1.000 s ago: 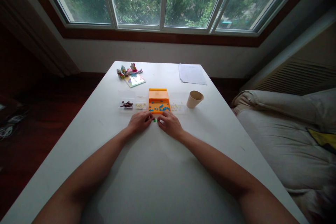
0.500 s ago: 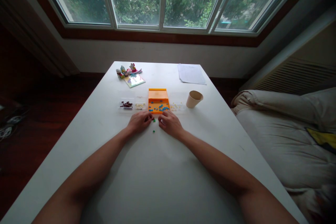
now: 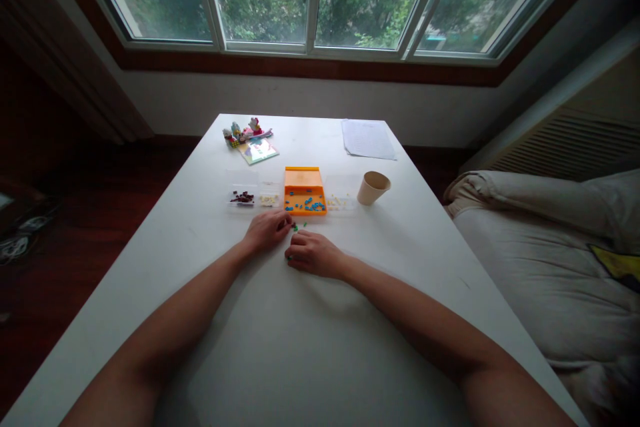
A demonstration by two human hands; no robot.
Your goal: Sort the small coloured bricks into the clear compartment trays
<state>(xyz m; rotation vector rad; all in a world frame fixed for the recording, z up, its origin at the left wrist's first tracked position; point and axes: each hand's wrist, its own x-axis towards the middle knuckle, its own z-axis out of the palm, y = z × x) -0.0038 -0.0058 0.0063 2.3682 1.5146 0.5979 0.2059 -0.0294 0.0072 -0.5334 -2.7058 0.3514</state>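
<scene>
My left hand (image 3: 269, 229) rests on the white table with its fingers pinched together. At its fingertips is a small building-block piece (image 3: 295, 227), dark brown and green. My right hand (image 3: 315, 254) lies just nearer to me, fingers curled down onto a tiny green block (image 3: 289, 257), partly hidden by them. Another little green block (image 3: 305, 224) sits loose past the hands. Beyond them an open orange box (image 3: 303, 179) holds several small blue blocks (image 3: 313, 204). Left of the box, a clear tray contains dark brown blocks (image 3: 243, 197) and cream blocks (image 3: 269, 200).
To the right of the box are a clear tray with pale blocks (image 3: 340, 201) and a beige cup (image 3: 373, 188). Small figurines (image 3: 245, 132) and a shiny card (image 3: 259, 151) lie far left on the table (image 3: 320, 347). Paper sheets (image 3: 369, 139) lie far right.
My right hand has moved nearer to me and left, onto the green block that lay by itself. A loose green block now shows near the box. My left hand stays about where it was.
</scene>
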